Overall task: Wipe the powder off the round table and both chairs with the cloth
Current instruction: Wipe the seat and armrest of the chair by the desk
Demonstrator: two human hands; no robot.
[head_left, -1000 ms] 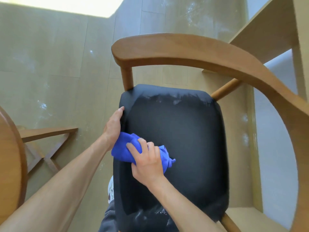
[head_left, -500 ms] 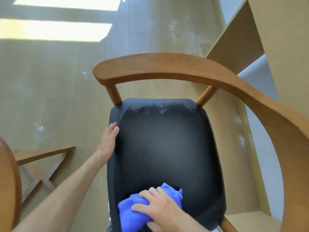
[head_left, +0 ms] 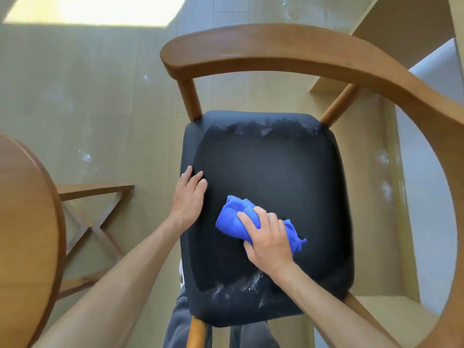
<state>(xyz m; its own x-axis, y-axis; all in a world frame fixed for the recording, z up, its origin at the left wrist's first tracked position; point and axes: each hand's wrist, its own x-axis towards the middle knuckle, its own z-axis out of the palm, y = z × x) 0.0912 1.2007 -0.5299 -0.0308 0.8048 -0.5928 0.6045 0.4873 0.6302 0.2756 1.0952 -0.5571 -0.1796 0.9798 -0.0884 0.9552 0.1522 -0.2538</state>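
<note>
Cloth (head_left: pixel 233 218) is a soft, light blue wad lying mid-seat on the chair (head_left: pixel 271 177), best held bunched under the palm as now: right hand (head_left: pixel 270 238) presses it down with fingers curled over it, left hand (head_left: pixel 188 197) lies flat on the seat's left edge, fingers straight and close together. Powder (head_left: pixel 251 286) streaks show at the seat's front and back edges; the table (head_left: pixel 27 234) left of the chair is mostly cut off, no second chair in view

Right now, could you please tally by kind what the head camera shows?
Chair: 1
Round table: 1
Blue cloth: 1
Hands: 2, left hand resting on the seat edge, right hand gripping the cloth
Total: 5
</note>
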